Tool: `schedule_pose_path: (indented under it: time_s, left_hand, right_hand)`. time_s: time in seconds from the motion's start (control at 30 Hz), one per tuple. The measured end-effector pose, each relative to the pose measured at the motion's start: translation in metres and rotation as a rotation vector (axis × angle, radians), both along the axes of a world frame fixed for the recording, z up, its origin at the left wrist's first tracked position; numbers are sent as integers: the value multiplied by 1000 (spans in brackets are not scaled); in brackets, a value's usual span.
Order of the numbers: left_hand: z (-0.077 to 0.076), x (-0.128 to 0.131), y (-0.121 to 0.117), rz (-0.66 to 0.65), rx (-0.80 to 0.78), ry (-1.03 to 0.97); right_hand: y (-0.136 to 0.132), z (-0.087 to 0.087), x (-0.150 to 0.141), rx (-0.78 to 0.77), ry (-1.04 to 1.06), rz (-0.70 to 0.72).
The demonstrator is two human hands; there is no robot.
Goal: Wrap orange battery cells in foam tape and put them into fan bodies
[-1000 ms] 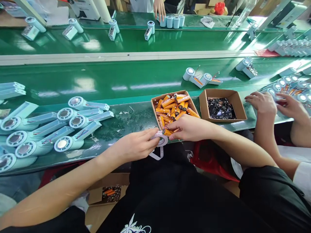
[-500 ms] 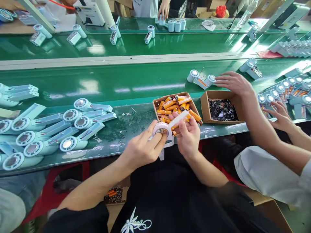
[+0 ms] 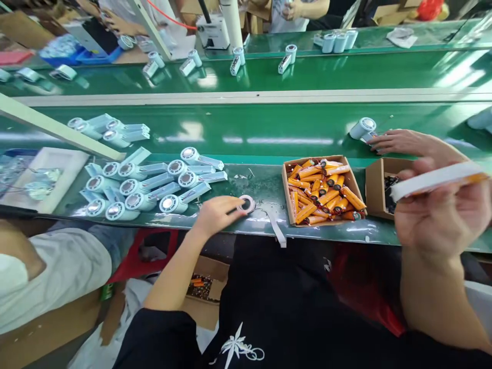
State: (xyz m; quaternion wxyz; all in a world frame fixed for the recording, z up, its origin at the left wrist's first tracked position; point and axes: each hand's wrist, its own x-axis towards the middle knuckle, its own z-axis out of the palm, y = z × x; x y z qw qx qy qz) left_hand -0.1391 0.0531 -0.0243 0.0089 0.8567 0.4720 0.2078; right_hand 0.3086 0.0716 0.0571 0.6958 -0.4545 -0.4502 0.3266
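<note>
My left hand [image 3: 219, 215] is low over the bench, its thumb and fingers closed on the near side of a white roll of tape [image 3: 248, 204]. From the roll a loose tape end [image 3: 277, 230] trails over the bench's front edge. Raised at the right, close to the camera, my right hand [image 3: 442, 220] grips an orange battery [image 3: 476, 178] with a white tape strip [image 3: 430, 182] along it. A carton [image 3: 287, 197] of orange batteries [image 3: 323, 187] stands between my hands.
A co-worker's hand [image 3: 407, 141] touches a light blue fan housing [image 3: 363, 128] on the green belt. Behind my right hand is a second carton [image 3: 373, 187]. Several fan housings [image 3: 140, 201] lie at the left. A slanted post [image 3: 61, 128] crosses the left side.
My left hand has lowered the tape roll to the bench. My right hand has moved right and up with the taped battery, away from the roll. The view has shifted left.
</note>
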Motion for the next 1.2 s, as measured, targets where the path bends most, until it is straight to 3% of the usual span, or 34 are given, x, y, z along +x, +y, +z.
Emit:
schedule_pose_path:
  time_s: [0.07,0.13,0.23,0.33,0.43,0.57,0.63,0.7,0.8,0.87,0.93,1.03,1.2]
  left_hand:
    - [6,-35,20,214,50,46]
    - [12,-55,36,373,29,158]
    - [15,-63,56,465,-99,288]
    - [15,-55,67,572,-173,325]
    - [22,-42,66,562,-96,284]
    - [42,-2,77,325,139,120]
    - [49,34,106,194,200,104]
    - [49,75,151,81,198,154]
    - [39,124,223,-147,74,311]
    - [29,143,255,-267,-46,422]
    - [23,153,271,-272,-149,486]
    - [20,163,274,-196,-245,522]
    - [28,186,277,-109,-329,559]
  right_hand:
    - [-14,-16,-4,-2,23,-9]
    - [-27,-35,-5,-109,40,21]
    - [-40,-55,0,-239,91,14]
    - [-54,-62,11,-365,117,-24]
    - [-74,-61,24,-462,95,-133]
    - [-78,-53,34,-451,99,-176]
    - [-60,-43,28,-377,100,-84]
    - [-31,-31,13,-273,87,45]
    - [17,-13,-21,-145,42,271]
    - [47,-3,-43,-92,2,399]
    - [77,4,-59,-57,-39,474]
    - [127,1,-67,-62,-145,520]
    - [206,-35,-62,-132,-510,481]
